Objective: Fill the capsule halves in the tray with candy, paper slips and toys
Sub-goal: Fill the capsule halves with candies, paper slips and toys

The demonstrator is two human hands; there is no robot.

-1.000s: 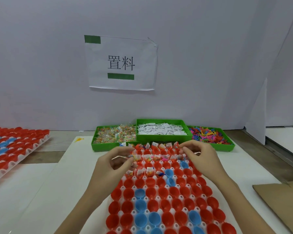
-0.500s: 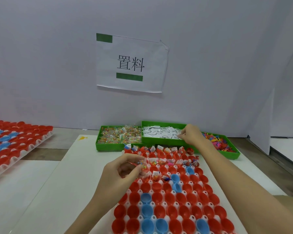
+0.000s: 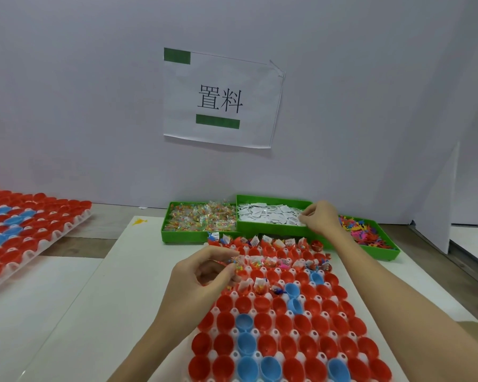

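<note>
- In the upper right of the frame, the right hand [image 3: 319, 219] has left the white moulded tray of red and blue plastic capsule halves [image 3: 287, 321], where it worked a second ago, and now reaches into the middle green plastic bin of white paper slips [image 3: 271, 213]; its fingers are curled down onto the slips, though whether they have pinched one cannot be told.
- At centre frame, the left hand [image 3: 204, 274] has stayed over the tray's left edge, pinching a small clear packet of coloured candy [image 3: 236, 264] between thumb and fingertips.
- The far three rows already carry candy packets and slips, the third row only partly; the nearer rows in the lower frame stand unfilled.
- The shift suggests a restocking reach: slips are fetched next for cups that have candy only.
- The green bin of wrapped candy [image 3: 199, 219] sits left of the slips, and the green bin of bright plastic toys [image 3: 367, 234] right of them.
- A second tray of capsule halves [image 3: 22, 230] lies at the left edge.
</note>
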